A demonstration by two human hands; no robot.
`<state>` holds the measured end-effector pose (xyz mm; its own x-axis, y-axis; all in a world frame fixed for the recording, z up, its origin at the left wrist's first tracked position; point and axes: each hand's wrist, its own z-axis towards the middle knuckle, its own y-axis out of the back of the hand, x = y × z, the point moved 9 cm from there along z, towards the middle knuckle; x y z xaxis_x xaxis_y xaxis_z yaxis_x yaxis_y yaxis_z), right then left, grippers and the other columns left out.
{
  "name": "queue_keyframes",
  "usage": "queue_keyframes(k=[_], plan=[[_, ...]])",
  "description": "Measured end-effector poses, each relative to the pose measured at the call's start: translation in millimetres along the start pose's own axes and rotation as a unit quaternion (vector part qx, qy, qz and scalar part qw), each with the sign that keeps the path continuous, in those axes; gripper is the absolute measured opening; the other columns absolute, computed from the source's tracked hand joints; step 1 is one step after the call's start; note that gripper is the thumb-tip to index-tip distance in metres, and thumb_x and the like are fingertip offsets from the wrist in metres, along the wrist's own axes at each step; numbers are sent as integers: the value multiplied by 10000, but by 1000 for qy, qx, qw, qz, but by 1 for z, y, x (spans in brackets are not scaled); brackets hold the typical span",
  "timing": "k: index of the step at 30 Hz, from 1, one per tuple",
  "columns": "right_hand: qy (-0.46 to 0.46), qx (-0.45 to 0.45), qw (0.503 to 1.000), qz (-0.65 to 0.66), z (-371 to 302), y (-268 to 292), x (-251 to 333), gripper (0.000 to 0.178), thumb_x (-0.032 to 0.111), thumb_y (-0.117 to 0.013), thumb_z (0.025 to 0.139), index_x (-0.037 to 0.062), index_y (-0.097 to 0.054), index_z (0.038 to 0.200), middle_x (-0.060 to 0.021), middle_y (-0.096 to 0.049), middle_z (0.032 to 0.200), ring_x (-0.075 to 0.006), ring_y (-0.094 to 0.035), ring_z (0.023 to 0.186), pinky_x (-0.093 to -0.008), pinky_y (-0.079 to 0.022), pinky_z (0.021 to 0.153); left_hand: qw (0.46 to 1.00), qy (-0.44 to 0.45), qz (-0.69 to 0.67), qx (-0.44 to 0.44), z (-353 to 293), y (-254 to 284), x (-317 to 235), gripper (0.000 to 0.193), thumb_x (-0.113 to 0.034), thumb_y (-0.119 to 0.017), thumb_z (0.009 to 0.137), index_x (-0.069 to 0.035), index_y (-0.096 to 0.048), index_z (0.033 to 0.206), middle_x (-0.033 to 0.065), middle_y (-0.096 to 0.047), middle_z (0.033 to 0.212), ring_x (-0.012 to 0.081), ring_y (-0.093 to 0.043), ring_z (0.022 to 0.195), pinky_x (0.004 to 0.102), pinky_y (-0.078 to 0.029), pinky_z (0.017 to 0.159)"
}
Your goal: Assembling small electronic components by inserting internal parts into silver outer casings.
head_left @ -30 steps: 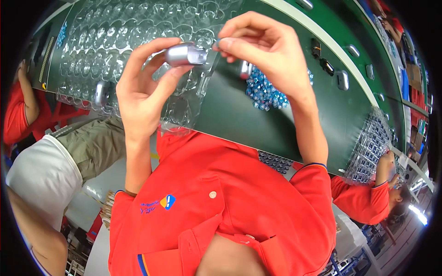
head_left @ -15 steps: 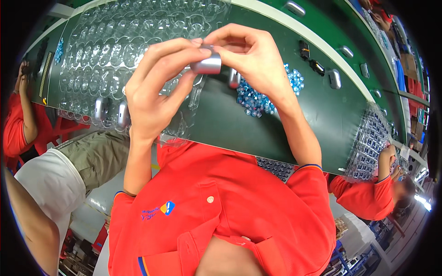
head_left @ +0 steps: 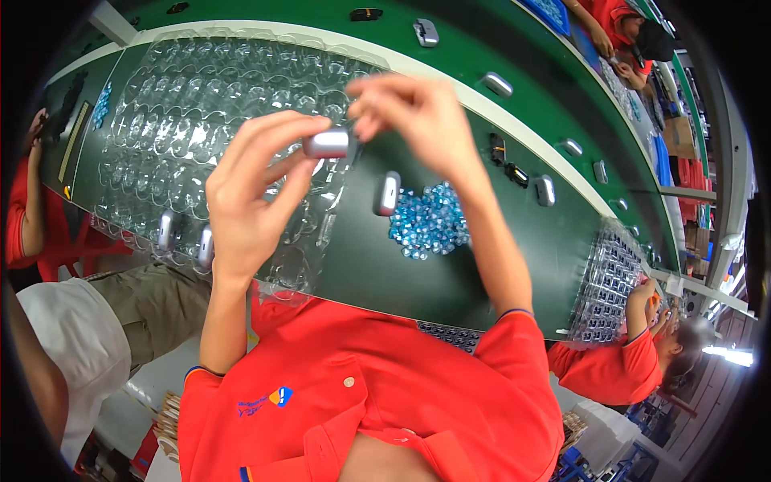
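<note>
My left hand (head_left: 255, 189) grips a small silver-grey rounded case (head_left: 328, 144) between thumb and fingers, raised above the table. To its right, my right hand (head_left: 426, 120) is apart from the case, with bent fingers smeared by motion; whether anything small is in them I cannot make out. Below my right hand another grey case (head_left: 387, 194) lies on the green table (head_left: 353, 261). Next to it is a loose pile of shiny blue faceted pieces (head_left: 430, 223). Clear plastic trays (head_left: 185, 120) with round pockets spread out at the left.
Two grey cases (head_left: 165, 230) rest at the near edge of the clear trays. Beyond a pale rail, a green belt (head_left: 458, 56) carries several cases and black parts. At the right, a co-worker's hand (head_left: 640, 299) is by a filled tray (head_left: 604, 285).
My right hand has come away from the case and lifted up. My left hand has moved slightly left and down, still holding the case. The whole view has shifted.
</note>
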<state>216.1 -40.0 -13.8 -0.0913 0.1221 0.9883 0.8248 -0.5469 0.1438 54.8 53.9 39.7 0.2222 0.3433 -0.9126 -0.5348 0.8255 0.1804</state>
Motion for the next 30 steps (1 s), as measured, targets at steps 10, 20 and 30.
queue_keyframes(k=[10, 20, 30], plan=[[40, -264, 845, -463, 197, 54, -34, 395, 198, -744, 828, -87, -611, 1065, -291, -684, 902, -435, -678, 944, -472, -559, 806, 997, 58, -2, -53, -13, 31, 16, 360, 125, -637, 852, 3, -656, 1190, 106, -600, 1182, 190, -621, 1098, 298, -611, 822], [226, -68, 969, -79, -6, -28, 49, 268, 25, -734, 861, -43, -683, 1115, -107, -706, 1020, -165, -705, 910, -296, -582, 802, 980, 128, -128, -78, -24, 44, 42, 376, 102, -642, 877, 47, -596, 1246, 114, -603, 1223, 227, -633, 1097, 342, -599, 882], [265, -68, 953, -128, -52, -54, 65, 372, -10, -799, 785, -20, -692, 1141, -111, -719, 1033, -180, -713, 916, -279, -583, 804, 980, 108, -161, -50, -25, 34, 26, 382, 93, -645, 890, 79, -569, 1264, 172, -595, 1275, 256, -640, 1106, 356, -614, 874]])
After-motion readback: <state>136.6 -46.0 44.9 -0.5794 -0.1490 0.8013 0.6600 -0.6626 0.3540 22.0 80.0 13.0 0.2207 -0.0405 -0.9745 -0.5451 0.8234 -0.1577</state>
